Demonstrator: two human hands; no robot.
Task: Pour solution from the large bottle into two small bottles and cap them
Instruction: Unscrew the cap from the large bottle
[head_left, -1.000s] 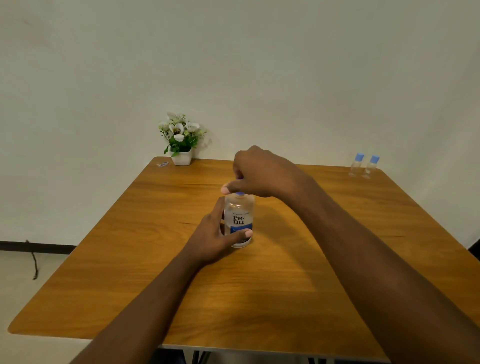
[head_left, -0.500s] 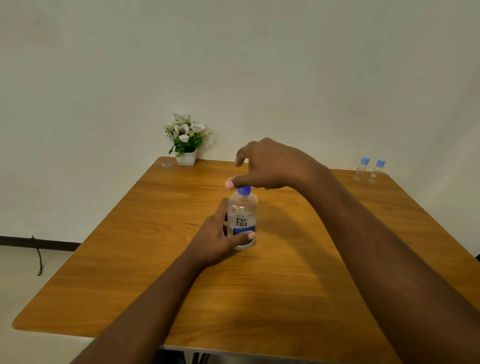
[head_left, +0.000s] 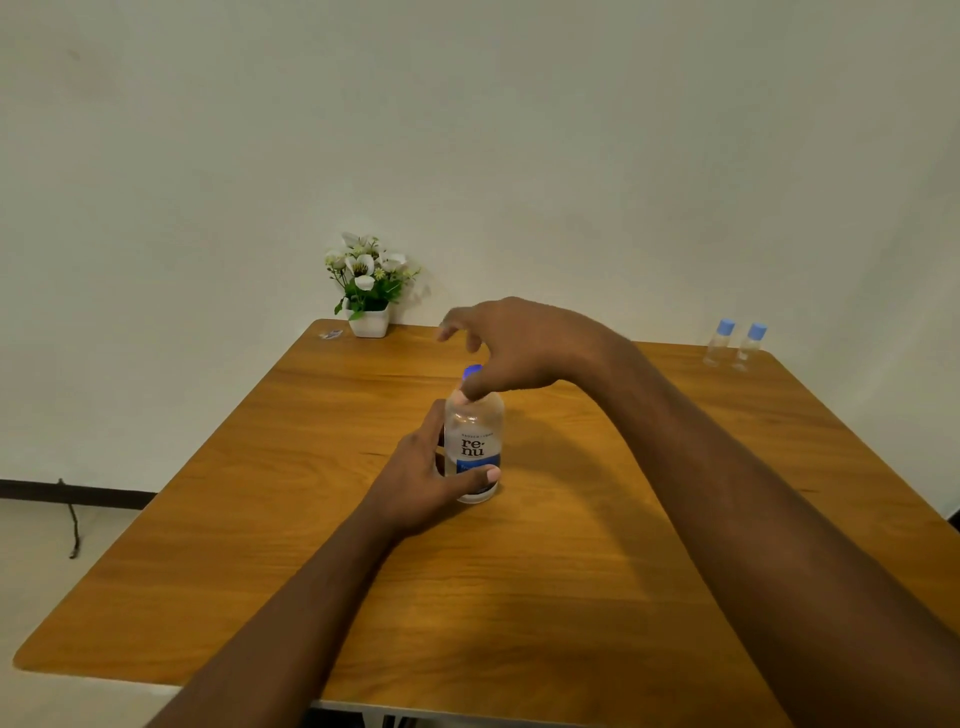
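Large bottle: it is standing upright near the middle of the table, its long axis running straight up and its label facing me.
Left hand: I am reading it as wrapping the lower body of the bottle, thumb across the front, pinning it to the tabletop.
Right hand: it is hovering over the blue cap with its fingers spread loose and gripping nothing. Only the thumb tip is touching the neck just under the cap.
Key relation: the cap is lying directly below and slightly left of the right palm, so this hand is the nearer one for twisting.
Cap state: it is sitting on the neck. The fingers are blurring, so I cannot tell whether it is loosened.
Small bottles: both are standing capped at the far right corner, well apart from the hands.
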